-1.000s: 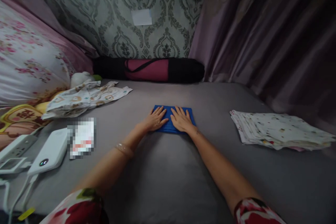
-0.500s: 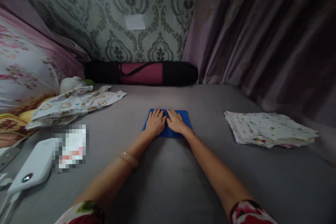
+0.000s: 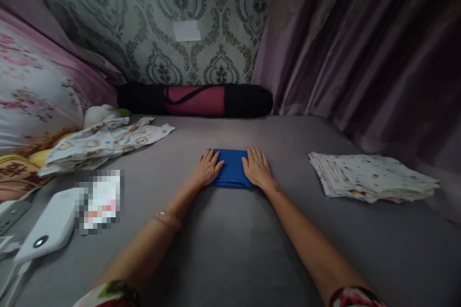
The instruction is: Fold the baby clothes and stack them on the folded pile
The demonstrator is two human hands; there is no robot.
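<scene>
A folded blue cloth lies flat on the grey bed sheet in the middle of the view. My left hand rests palm down on the cloth's left end, fingers stretched out. On the right end my right hand lies flat the same way, fingers spread. A strip of blue shows between the two hands. Neither hand grips anything.
A stack of folded white patterned cloths lies at the right. A loose patterned garment and floral pillows are at the left, with a white power bank near the front. A black and maroon roll bag lies against the wall.
Both hands have slid apart from the middle of the blue cloth to its two ends. The view has shifted slightly.
</scene>
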